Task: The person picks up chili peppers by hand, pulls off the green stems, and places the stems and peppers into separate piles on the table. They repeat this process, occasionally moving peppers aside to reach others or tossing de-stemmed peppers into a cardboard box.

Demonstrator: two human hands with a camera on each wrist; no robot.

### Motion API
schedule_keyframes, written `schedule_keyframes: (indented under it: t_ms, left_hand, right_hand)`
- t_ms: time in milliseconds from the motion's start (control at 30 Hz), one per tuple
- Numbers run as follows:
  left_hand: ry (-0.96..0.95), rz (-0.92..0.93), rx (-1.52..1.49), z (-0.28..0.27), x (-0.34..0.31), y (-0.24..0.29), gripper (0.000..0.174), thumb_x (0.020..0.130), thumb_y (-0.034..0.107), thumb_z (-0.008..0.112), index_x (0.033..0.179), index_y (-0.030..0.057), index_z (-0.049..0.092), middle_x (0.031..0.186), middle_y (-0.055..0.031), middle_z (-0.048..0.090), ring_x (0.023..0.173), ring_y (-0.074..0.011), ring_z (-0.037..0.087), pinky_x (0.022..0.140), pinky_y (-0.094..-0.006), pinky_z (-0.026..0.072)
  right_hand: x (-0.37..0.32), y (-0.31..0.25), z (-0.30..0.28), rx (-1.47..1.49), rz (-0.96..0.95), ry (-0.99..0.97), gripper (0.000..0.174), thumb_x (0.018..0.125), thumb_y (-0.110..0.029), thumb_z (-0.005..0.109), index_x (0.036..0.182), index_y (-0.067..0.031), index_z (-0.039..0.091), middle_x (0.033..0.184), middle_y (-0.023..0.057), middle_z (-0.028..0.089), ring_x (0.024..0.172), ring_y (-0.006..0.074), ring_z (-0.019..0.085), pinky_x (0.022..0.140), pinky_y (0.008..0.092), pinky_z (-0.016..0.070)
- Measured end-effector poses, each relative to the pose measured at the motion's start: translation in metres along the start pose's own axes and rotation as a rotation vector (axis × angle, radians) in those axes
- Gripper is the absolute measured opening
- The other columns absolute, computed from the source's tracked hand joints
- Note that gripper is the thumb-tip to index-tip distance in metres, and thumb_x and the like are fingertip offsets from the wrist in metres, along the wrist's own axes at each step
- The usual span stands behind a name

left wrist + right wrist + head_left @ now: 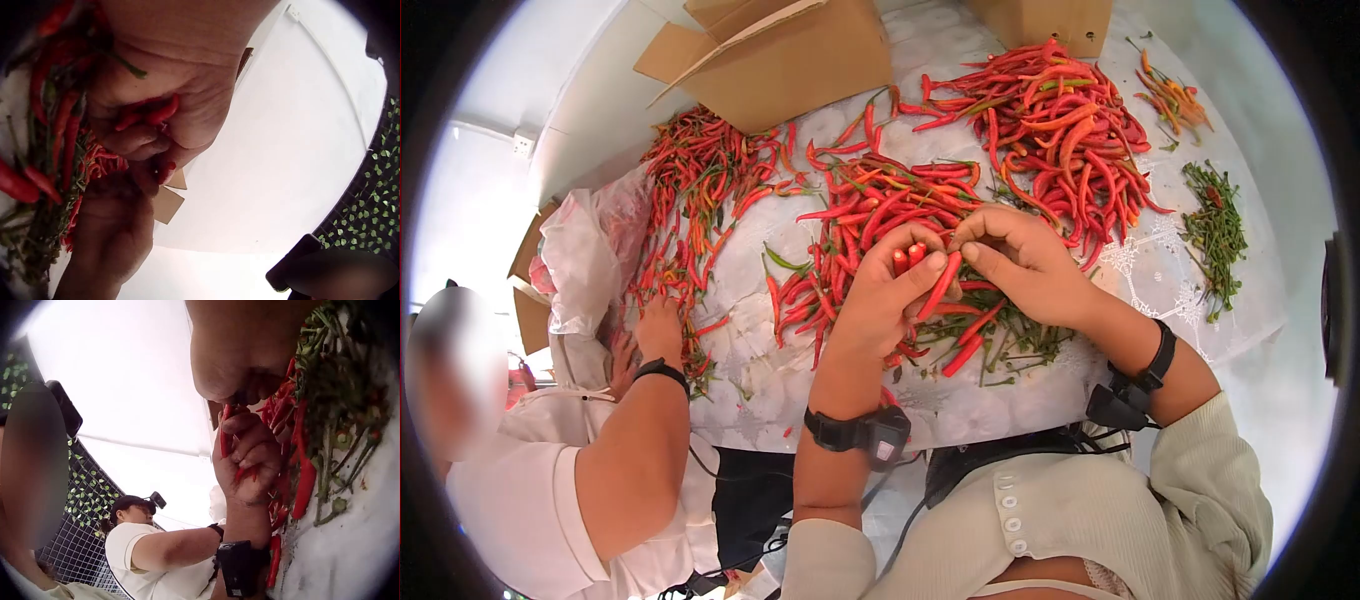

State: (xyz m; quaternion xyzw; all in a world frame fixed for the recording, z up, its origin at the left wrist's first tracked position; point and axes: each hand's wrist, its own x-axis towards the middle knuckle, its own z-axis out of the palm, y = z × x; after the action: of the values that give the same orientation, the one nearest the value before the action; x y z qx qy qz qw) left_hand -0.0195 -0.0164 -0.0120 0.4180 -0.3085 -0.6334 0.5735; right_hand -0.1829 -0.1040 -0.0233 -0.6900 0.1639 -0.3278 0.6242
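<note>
My left hand (886,290) curls round several red chilies (908,257), which also show in its palm in the left wrist view. Between the two hands a red chili (941,286) slants down, pinched by the left thumb and fingers. My right hand (1032,262) has its thumb and fingertips together at that chili's upper end; whether a stem is between them is hidden. Below the hands lie loose red chilies (963,355) and green stems (1040,343). A heap of red chilies (900,195) lies just beyond the hands.
Large chili heaps lie at back right (1080,140) and left (700,160). A pile of green stems (1215,235) is at the far right. Cardboard boxes (800,65) stand at the back. Another person's hand (660,330) reaches into the left heap, near a plastic bag (590,250).
</note>
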Motion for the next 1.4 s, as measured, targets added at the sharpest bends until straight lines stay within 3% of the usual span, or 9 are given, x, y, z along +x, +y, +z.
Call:
schedule_keyframes:
  t_ms: [200,500,600,733,833,900,1067,1267,1400]
  left_hand:
    - [0.046,0.016,-0.004,0.003,0.001,0.000,0.017,0.085,0.014,0.062,0.095,0.0054,0.052,0.073,-0.0044,0.060,0.057,-0.0070,0.058,0.039,-0.0171,0.0350]
    - [0.099,-0.005,0.014,0.003,0.000,-0.001,0.013,0.088,0.015,0.059,0.096,0.0074,0.053,0.071,-0.0013,0.057,0.046,-0.0042,0.041,0.038,-0.0172,0.0296]
    - [0.150,0.071,-0.014,0.007,0.000,0.004,0.009,0.092,0.015,0.051,0.094,0.0061,0.051,0.070,-0.0053,0.056,0.042,-0.0042,0.038,0.036,-0.0188,0.0279]
    - [0.251,0.140,0.027,0.003,-0.001,0.010,0.008,0.092,0.014,0.051,0.091,0.0057,0.052,0.061,-0.0016,0.049,0.041,-0.0034,0.034,0.036,-0.0179,0.0253]
    - [0.198,0.105,0.134,-0.004,-0.005,0.012,0.011,0.086,0.014,0.060,0.090,0.0048,0.056,0.065,-0.0024,0.053,0.047,-0.0046,0.044,0.042,-0.0182,0.0348]
    - [0.192,0.207,0.592,0.000,-0.002,0.005,0.016,0.079,0.014,0.066,0.089,0.0036,0.059,0.070,-0.0050,0.058,0.055,-0.0104,0.052,0.051,-0.0221,0.0420]
    - [0.052,0.319,1.398,0.010,-0.002,-0.004,0.027,0.067,0.015,0.068,0.089,0.0021,0.061,0.085,-0.0142,0.062,0.079,-0.0322,0.059,0.069,-0.0380,0.0475]
    - [0.055,0.300,1.427,0.007,-0.003,-0.002,0.027,0.068,0.014,0.070,0.091,0.0016,0.062,0.088,-0.0154,0.063,0.083,-0.0314,0.060,0.073,-0.0358,0.0476]
    - [0.164,0.388,1.290,0.004,0.000,-0.005,0.025,0.071,0.011,0.069,0.092,0.0010,0.061,0.084,-0.0113,0.063,0.076,-0.0236,0.061,0.069,-0.0321,0.0475]
  right_hand:
    - [0.001,-0.001,-0.003,-0.550,-0.280,0.056,0.015,0.085,-0.012,0.057,0.094,-0.0004,0.057,0.080,0.0084,0.052,0.071,0.0163,0.052,0.064,0.0292,0.0430]
    - [0.000,-0.016,-0.008,-0.015,0.126,-0.070,0.019,0.081,-0.012,0.066,0.096,-0.0041,0.055,0.085,-0.0012,0.053,0.078,0.0069,0.051,0.070,0.0230,0.0429]
    - [0.008,-0.014,-0.017,-0.024,-0.019,0.158,0.019,0.082,-0.016,0.065,0.095,-0.0043,0.056,0.078,-0.0003,0.054,0.073,0.0060,0.051,0.065,0.0229,0.0432]
    - [0.021,-0.013,-0.058,-0.246,-0.181,0.568,0.018,0.085,-0.018,0.061,0.094,-0.0028,0.057,0.080,0.0015,0.058,0.074,0.0084,0.053,0.068,0.0239,0.0444]
    - [0.023,-0.018,-0.078,-0.503,-0.245,0.766,0.016,0.085,-0.016,0.059,0.092,-0.0017,0.058,0.082,0.0042,0.061,0.074,0.0116,0.055,0.069,0.0251,0.0450]
    - [0.022,-0.024,-0.084,-0.647,-0.212,0.799,0.016,0.084,-0.015,0.060,0.092,-0.0010,0.058,0.083,0.0065,0.062,0.074,0.0140,0.057,0.070,0.0259,0.0453]
    - [0.023,-0.012,-0.090,-1.007,-0.300,0.817,0.015,0.073,-0.007,0.061,0.088,-0.0053,0.059,0.093,0.0122,0.057,0.092,0.0299,0.053,0.083,0.0379,0.0406]
    - [0.018,-0.012,-0.049,-0.963,-0.442,0.610,0.016,0.071,-0.003,0.062,0.087,-0.0064,0.058,0.094,0.0116,0.055,0.090,0.0292,0.054,0.079,0.0364,0.0428]
    - [0.013,-0.017,-0.024,-0.757,-0.450,0.454,0.021,0.070,0.003,0.062,0.088,-0.0050,0.058,0.091,0.0109,0.055,0.083,0.0263,0.055,0.069,0.0326,0.0455]
